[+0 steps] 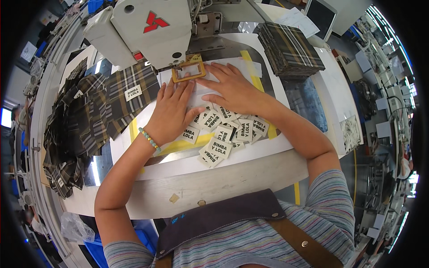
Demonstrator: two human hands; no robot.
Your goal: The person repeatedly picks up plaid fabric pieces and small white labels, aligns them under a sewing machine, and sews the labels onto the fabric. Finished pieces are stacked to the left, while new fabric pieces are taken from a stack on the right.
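My left hand lies with fingers stretched forward on a white sheet, fingertips close to the left end of a tan rectangular clamp frame. From the right, my right hand rests flat, fingers spread along the frame's right side. Neither hand grips anything. A loose heap of square white labels with dark lettering lies between and below my hands, some partly under my left thumb and right palm. Above the clamp frame stands the white head of an industrial sewing machine; its needle area is hard to make out.
Plaid fabric pieces, one bearing a label, drape over the table's left side. A tall stack of plaid panels sits back right, papers behind it. Yellow tape marks the work plate. A blue bin is below the table.
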